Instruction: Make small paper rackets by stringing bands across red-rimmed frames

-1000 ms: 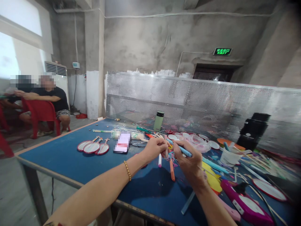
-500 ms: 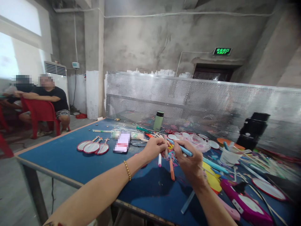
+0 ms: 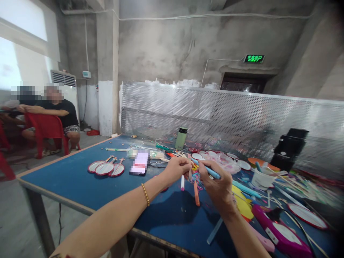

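My left hand [image 3: 176, 170] pinches a thin, flat, wood-coloured strip [image 3: 189, 168] that stands nearly upright. My right hand [image 3: 218, 182] is closed around a light blue marker [image 3: 211, 172], whose front end points at the strip; whether the two touch I cannot tell. Under my hands lie a white and pink marker [image 3: 182, 183], an orange marker [image 3: 197, 195] and a tangle of coloured strings [image 3: 197, 183]. A translucent bluish stick [image 3: 215, 231] rests on the table near my right forearm.
On the blue table [image 3: 75, 186] lie small red-rimmed round fans [image 3: 104, 168] and a phone [image 3: 139, 163]. Behind them stands a green bottle [image 3: 181, 138]. To the right are a white cup [image 3: 262, 180], a purple device [image 3: 281, 233] and loose sticks. Two people sit at left.
Almost nothing differs. Both hands keep their hold, and the blue marker has shifted very slightly against the strip.
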The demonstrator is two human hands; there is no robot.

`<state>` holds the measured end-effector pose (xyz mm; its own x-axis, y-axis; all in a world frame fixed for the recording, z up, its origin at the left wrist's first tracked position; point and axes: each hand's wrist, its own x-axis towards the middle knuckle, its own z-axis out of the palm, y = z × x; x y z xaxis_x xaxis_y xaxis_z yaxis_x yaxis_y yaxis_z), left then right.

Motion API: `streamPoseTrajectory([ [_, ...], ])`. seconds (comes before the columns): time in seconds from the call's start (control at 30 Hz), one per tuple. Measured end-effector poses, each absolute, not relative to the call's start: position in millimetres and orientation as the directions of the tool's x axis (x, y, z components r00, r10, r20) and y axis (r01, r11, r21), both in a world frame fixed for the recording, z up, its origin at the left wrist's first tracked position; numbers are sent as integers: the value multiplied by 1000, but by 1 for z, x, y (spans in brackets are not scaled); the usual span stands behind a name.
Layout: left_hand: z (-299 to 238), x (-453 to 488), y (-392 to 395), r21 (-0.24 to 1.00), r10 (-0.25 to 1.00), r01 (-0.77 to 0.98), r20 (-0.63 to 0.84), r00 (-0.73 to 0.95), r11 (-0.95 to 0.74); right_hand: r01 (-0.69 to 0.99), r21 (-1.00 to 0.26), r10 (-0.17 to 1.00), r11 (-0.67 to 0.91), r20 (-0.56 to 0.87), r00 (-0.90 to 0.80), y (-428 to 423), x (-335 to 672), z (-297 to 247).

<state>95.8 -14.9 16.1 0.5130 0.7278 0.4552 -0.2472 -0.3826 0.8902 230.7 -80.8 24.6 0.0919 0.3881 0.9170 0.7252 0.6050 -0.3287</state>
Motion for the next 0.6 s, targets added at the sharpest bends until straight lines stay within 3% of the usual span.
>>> streamPoseTrajectory([
  [0.6, 16, 96, -15, 891, 729, -236, 454, 513, -389, 724, -331, 405, 605, 911, 78, -79, 232, 22],
])
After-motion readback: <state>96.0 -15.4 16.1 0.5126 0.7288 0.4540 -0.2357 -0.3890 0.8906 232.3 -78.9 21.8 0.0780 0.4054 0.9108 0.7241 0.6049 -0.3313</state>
